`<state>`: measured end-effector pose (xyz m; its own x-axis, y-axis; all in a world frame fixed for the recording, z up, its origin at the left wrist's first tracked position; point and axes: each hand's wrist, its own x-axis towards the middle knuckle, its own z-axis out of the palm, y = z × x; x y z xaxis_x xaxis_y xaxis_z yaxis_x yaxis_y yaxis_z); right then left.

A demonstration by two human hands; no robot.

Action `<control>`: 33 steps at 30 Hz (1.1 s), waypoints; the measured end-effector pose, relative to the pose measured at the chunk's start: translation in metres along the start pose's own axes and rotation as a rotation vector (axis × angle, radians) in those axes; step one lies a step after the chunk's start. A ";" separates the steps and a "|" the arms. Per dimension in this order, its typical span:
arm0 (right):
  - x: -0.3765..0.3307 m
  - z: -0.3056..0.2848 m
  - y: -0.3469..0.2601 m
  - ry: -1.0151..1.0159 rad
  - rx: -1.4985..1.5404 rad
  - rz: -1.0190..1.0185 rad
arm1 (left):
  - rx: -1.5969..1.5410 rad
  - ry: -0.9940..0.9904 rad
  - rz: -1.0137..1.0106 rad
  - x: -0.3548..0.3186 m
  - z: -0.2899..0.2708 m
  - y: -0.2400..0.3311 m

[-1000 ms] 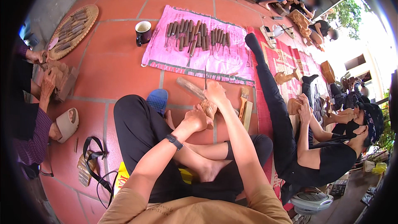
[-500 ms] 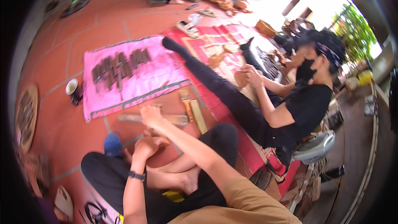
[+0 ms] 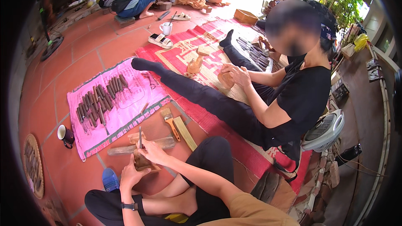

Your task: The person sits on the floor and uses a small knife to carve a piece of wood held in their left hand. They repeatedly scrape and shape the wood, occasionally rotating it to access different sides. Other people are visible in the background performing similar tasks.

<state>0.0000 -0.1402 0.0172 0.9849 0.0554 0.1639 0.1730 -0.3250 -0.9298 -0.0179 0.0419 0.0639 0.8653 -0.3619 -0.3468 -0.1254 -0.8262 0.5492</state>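
**Carving a small wooden block held on the floor: hand placement and tool control**

The left hand is cupped around the near side of the wooden block, fingers closed against it so that it is braced on the tiled floor just ahead of the person's crossed legs. The right hand is closed over the top of the block and pinches the chisel, which stands nearly upright with its tip on the wood. The two hands touch across the block.

To do this step well, it seems best to keep the left hand behind and below the cutting edge, never ahead of it, and to guide the blade with short, shallow pushes. A firm grip low on the shaft should steady the tip.

Just beyond the hands lie a flat wooden plank, a brush and a pale wood bar. Farther left of the hands, a pink cloth bears rows of spare carving tools, within reach for a change of blade.
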 end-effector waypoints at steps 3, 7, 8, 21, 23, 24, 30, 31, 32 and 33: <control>0.003 0.001 -0.004 -0.068 -0.053 0.005 | -0.084 -0.046 -0.008 0.002 -0.008 0.014; 0.011 0.001 -0.007 -0.140 -0.121 0.047 | -0.134 -0.026 -0.010 0.001 -0.007 0.018; 0.013 0.002 -0.005 -0.081 -0.049 0.039 | -0.136 -0.020 -0.002 0.002 -0.006 0.018; 0.022 0.005 -0.004 -0.015 -0.119 0.089 | -0.060 -0.013 -0.017 0.003 -0.005 0.014; 0.019 0.003 -0.002 -0.115 -0.069 0.071 | -0.057 -0.029 -0.024 0.007 -0.004 0.011; 0.019 0.001 -0.004 -0.095 -0.083 0.072 | -0.064 -0.049 -0.041 0.006 -0.004 0.009; 0.019 0.006 -0.008 0.012 -0.112 0.067 | -0.034 -0.076 -0.111 0.010 -0.003 0.005; 0.017 0.007 -0.010 0.030 -0.088 0.051 | -0.027 -0.086 -0.126 0.010 -0.004 0.005; 0.016 0.007 -0.011 -0.009 -0.128 0.045 | -0.021 -0.096 -0.140 0.010 -0.004 0.004; 0.013 0.006 -0.011 -0.048 -0.172 0.041 | -0.020 -0.097 -0.140 0.010 -0.004 0.005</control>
<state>0.0112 -0.1302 0.0276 0.9908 0.0823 0.1075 0.1340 -0.4841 -0.8647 -0.0078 0.0358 0.0655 0.8228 -0.2848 -0.4918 0.0033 -0.8630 0.5052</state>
